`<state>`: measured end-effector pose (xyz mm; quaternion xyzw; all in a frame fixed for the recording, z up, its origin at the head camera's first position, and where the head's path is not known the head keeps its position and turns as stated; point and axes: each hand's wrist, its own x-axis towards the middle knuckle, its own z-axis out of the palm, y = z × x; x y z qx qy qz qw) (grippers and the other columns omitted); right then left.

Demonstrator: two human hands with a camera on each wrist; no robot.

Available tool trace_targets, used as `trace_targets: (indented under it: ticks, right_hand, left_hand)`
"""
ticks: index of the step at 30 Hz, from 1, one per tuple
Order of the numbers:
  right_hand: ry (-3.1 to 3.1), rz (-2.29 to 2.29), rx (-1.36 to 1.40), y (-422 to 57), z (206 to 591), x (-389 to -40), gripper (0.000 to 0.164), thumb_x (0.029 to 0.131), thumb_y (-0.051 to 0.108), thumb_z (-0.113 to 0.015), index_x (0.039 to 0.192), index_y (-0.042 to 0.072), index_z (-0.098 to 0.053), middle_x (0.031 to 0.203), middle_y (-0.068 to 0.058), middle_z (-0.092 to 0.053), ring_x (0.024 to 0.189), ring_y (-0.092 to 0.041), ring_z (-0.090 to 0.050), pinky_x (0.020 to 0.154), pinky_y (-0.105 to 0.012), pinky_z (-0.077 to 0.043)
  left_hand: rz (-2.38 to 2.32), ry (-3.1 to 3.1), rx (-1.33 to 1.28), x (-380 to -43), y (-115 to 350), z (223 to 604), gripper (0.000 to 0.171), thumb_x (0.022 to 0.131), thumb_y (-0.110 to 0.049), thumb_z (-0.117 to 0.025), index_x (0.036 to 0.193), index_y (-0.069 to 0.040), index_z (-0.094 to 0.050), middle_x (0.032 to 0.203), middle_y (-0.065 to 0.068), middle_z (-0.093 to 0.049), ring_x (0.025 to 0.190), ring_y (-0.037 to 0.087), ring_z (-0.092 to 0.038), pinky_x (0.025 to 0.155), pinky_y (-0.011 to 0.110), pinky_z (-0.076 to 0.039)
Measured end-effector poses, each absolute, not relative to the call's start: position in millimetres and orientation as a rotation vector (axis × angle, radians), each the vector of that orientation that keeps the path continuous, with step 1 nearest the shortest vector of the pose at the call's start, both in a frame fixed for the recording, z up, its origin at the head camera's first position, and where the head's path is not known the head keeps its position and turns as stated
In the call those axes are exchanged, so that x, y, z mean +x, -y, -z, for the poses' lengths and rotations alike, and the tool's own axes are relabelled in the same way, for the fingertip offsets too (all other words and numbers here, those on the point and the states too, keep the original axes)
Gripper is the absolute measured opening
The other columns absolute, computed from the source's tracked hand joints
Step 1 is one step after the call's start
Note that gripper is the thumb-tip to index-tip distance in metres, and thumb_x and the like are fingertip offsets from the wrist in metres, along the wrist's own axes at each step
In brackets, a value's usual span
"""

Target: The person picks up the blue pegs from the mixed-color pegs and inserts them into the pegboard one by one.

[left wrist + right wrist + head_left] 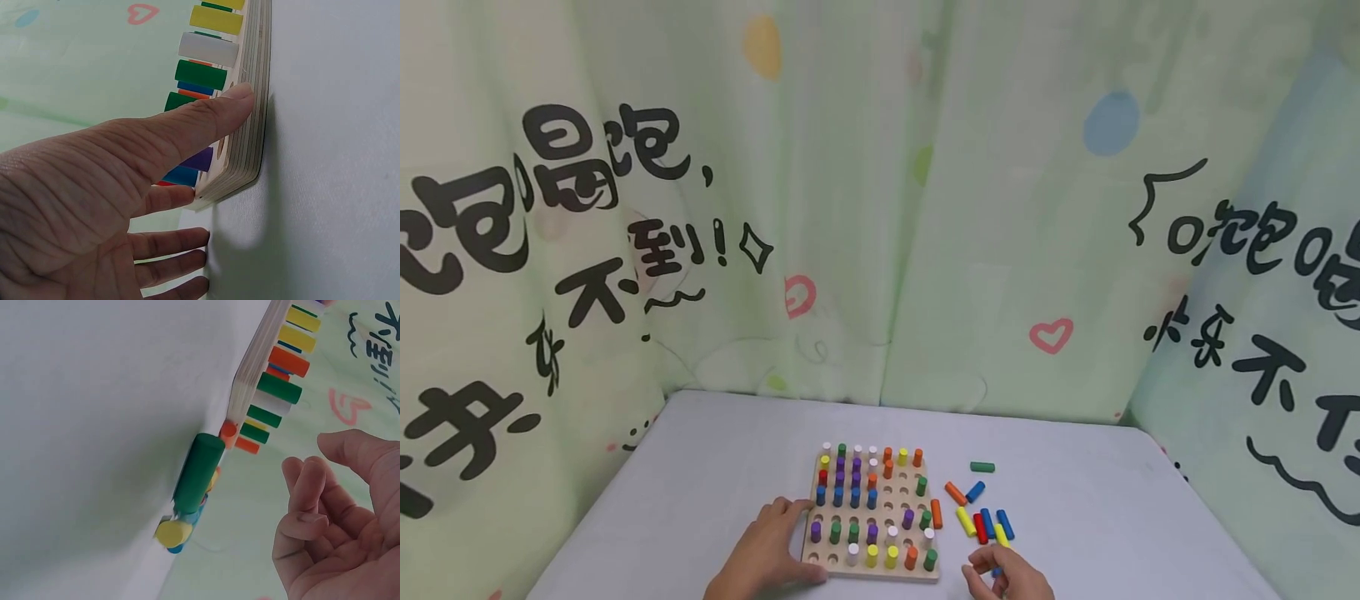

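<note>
A wooden pegboard (868,568) lies on the table with rows of coloured pegs standing in it; several holes in its middle and right part are bare. My left hand (767,546) grips its near left corner. In the left wrist view the thumb (215,112) presses on the board's layered front edge, the index finger touches round the corner, and the other fingers stretch out straight. My right hand (1011,573) hovers at the near end of the loose pegs, fingers loosely bent; nothing shows between thumb and fingertips in the right wrist view. A blue peg is partly hidden by this hand.
Right of the board lie loose pegs: red (980,528), yellow (966,522), orange (956,493), blue (976,492) and others. A green peg (982,467) lies farther back. An orange peg (936,514) lies against the board's right edge. A printed curtain (865,208) surrounds the white table (1075,483).
</note>
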<state>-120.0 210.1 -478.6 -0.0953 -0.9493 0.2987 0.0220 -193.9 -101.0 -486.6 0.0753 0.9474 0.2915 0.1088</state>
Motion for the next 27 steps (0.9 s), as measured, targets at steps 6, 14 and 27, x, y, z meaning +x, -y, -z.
trace_targets:
  ticks: [6, 14, 27]
  right_hand:
    - [2.994, -0.875, -0.43, -231, 505, -126, 0.026, 0.081, 0.03, -0.076, 0.094, 0.009, -0.065, 0.079, 0.005, -0.06, 0.061, -0.011, -0.043, 0.055, -0.021, -0.041]
    - [3.038, -0.884, -0.466, -252, 507, -132, 0.03, 0.081, 0.03, -0.076, 0.094, 0.007, -0.064, 0.078, 0.004, -0.06, 0.062, -0.014, -0.045, 0.058, -0.025, -0.043]
    - [3.068, -0.878, -0.494, -262, 514, -143, 0.029, 0.079, 0.031, -0.078, 0.087, 0.01, -0.059, 0.075, 0.004, -0.058, 0.063, -0.014, -0.044, 0.059, -0.026, -0.041]
  left_hand:
    - [-0.869, -2.764, 0.238, -190, 101, 491, 0.094, 0.052, -0.054, -0.088, 0.129, -0.009, -0.056, 0.113, 0.014, -0.055, 0.099, 0.031, -0.052, 0.089, 0.061, -0.046]
    - [-0.882, -2.773, 0.226, -189, 102, 490, 0.095, 0.051, -0.055, -0.088, 0.129, -0.01, -0.056, 0.115, 0.014, -0.055, 0.104, 0.034, -0.052, 0.089, 0.061, -0.046]
    - [-0.87, -2.786, 0.248, -191, 102, 488, 0.095, 0.052, -0.054, -0.088, 0.129, -0.01, -0.056, 0.113, 0.013, -0.054, 0.1, 0.032, -0.051, 0.089, 0.06, -0.046]
